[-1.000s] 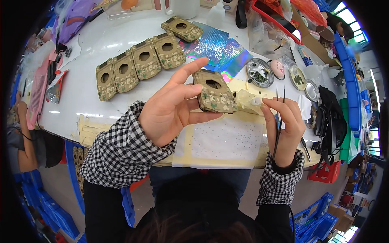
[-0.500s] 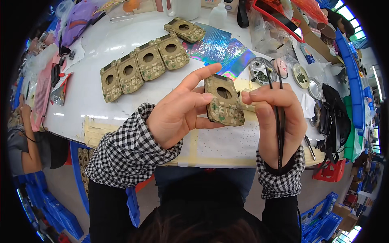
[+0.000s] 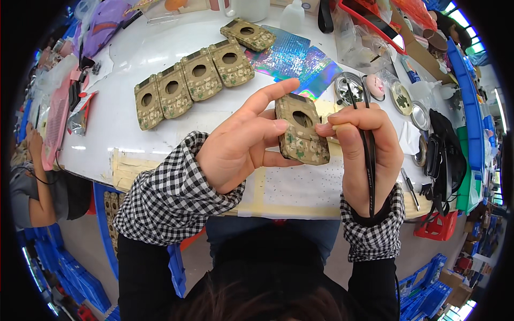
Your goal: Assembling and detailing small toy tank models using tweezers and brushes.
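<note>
My left hand (image 3: pixel 227 147) is closed on the edges of a camouflage toy tank hull (image 3: pixel 310 150) with a round hole in its upper face, holding it tilted above the table. Close to its right edge is my right hand (image 3: pixel 377 144), thumb and forefinger pinched together at the hull's side. Black tweezers (image 3: pixel 370 174) lie across the right palm, tips pointing away from me. Something small and pale shows at the pinched fingertips, too small to name. Further back on the left, several matching hulls (image 3: pixel 199 80) stand in a slanted row, and another hull (image 3: pixel 262 38) lies behind them.
Shiny iridescent sheets (image 3: pixel 286 53) lie behind my hands. Round dishes of dark green bits (image 3: pixel 401 101) stand at the right, near a black bag (image 3: pixel 445 144). Dotted white paper (image 3: pixel 305 190) covers the near edge. A co-worker's arm (image 3: pixel 36 171) shows far left.
My right fingertips have moved against the hull's right edge, and the tweezers have swung slightly left at the tips. The whole view has shifted a little; the left-hand grip is the same.
</note>
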The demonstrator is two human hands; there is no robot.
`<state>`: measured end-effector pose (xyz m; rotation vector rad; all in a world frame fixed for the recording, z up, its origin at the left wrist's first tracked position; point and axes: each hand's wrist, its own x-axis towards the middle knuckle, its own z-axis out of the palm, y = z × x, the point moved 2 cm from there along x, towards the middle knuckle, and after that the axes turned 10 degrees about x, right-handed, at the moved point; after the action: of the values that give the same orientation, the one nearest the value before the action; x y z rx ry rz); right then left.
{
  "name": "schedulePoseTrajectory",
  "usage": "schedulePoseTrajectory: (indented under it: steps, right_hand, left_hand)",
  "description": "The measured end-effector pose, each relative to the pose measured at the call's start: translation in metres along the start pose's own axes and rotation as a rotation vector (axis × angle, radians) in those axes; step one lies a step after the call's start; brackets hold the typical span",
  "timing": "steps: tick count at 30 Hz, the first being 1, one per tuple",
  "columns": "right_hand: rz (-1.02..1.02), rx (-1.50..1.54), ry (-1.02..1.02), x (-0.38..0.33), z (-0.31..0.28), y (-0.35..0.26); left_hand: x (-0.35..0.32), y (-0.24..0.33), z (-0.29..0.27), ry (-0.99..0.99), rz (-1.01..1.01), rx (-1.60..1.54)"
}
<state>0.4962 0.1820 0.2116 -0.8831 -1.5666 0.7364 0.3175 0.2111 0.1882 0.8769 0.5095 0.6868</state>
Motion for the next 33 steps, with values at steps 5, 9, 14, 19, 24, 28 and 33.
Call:
schedulePoseTrajectory:
  steps: [5, 9, 14, 19, 24, 28, 33]
  right_hand:
    - [0.001, -0.017, -0.014, 0.0005, 0.0, -0.0008]
    - [0.007, 0.002, -0.009, -0.0001, 0.0007, -0.0013]
    - [0.017, -0.002, -0.014, -0.0002, 0.0007, -0.0014]
    - [0.002, -0.003, -0.02, -0.0002, 0.0003, -0.0013]
    - [0.007, 0.002, -0.013, 0.0002, 0.0004, -0.0009]
    - [0.006, -0.012, -0.015, 0.0008, 0.0001, -0.0018]
    - [-0.006, -0.026, -0.021, 0.0011, -0.0002, -0.0004]
  left_hand:
    - [-0.0007, 0.0013, 0.0013, -0.002, 0.008, -0.011]
    - [0.0001, 0.001, 0.0009, 0.003, 0.001, 0.005]
    - [-0.0003, 0.0007, 0.0011, 0.005, 0.002, -0.008]
    - [-0.0004, 0.0017, 0.0018, 0.013, -0.003, 0.014]
    - [0.0, 0.0013, 0.0018, 0.011, -0.003, 0.009]
    - [-0.0013, 0.0017, 0.0018, 0.009, -0.003, 0.034]
    - [-0.0005, 0.0013, 0.0008, 0.007, -0.012, 0.077]
